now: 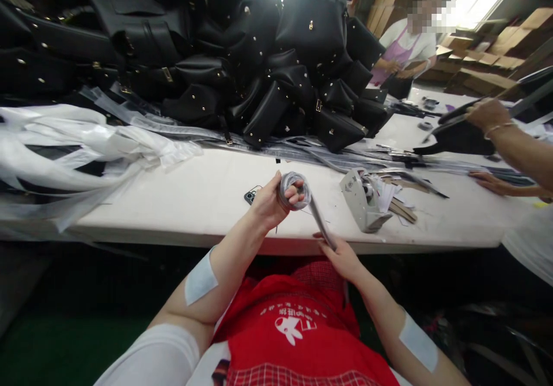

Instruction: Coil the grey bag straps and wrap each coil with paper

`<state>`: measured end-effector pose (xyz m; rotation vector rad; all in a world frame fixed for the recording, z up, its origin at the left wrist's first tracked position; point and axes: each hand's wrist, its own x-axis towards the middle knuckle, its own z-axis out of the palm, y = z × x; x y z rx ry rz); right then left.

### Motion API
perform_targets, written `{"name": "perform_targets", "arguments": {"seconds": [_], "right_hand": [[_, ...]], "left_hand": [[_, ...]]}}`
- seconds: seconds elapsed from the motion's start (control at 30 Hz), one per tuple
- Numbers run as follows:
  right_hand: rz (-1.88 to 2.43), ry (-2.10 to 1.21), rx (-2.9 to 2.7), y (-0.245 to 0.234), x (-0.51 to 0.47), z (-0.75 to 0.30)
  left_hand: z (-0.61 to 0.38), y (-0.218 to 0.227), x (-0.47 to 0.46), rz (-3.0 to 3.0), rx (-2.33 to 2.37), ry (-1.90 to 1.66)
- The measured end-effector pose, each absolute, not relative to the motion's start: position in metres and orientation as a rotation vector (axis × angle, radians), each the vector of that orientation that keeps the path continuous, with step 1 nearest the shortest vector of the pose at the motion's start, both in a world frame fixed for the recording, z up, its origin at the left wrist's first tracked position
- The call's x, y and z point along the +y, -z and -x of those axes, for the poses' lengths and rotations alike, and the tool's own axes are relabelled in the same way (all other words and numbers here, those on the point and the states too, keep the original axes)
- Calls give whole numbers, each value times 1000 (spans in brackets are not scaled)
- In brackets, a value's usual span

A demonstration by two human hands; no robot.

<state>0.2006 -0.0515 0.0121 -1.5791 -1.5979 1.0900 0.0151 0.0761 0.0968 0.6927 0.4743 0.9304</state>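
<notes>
My left hand (270,201) is closed around a coiled roll of grey strap (294,189), held just above the near edge of the white table (173,201). The loose tail of the strap (322,227) runs down and right from the roll. My right hand (341,256) pinches that tail near the table's edge, fingers pressed together. A phone (250,195) lies on the table just behind my left hand.
A big heap of black bags (216,46) covers the far side of the table. Clear plastic sleeves (86,144) lie at the left. A small grey box (363,201) with card pieces stands at the right. Another person's arms (510,144) work at the right; a person sits at the back right.
</notes>
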Motion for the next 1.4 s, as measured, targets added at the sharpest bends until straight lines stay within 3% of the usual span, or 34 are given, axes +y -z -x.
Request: {"name": "perform_targets", "arguments": {"seconds": [0.13,0.2,0.3,0.47,0.53,0.63,0.8,1.0,1.17,1.4], "right_hand": [[1214,-1705,-1603,-46,-59,-182],[1270,-1683,-1474,-62,-56,-191],[1473,-1376,-1663,-71,-42,-219],[1674,-661,-2280,-56,-28,-240],[1717,-610,-2270,-48,-28,-233],[1590,-842,-2048,-35,-34,-211],[1410,-1077,-1556,-16,-37,-175],[1366,-1321,-1947,-34,-29,-197],[1345,-1624,-2154,-28,-37,-196],[1292,-1730,-1974,1,-65,-177]], "left_hand": [[-32,-66,59,-1436,809,-1178],[-31,-51,47,-1902,889,-986],[-23,-41,37,-2258,893,-661],[-9,-45,43,-1879,859,-313],[-6,-47,45,-1479,738,-199],[-7,-47,44,-987,530,-156],[-19,-35,32,-714,428,-423],[-6,-16,23,-1165,757,-705],[6,-14,-13,-1742,779,-477],[41,5,-54,-1673,959,-584]]}}
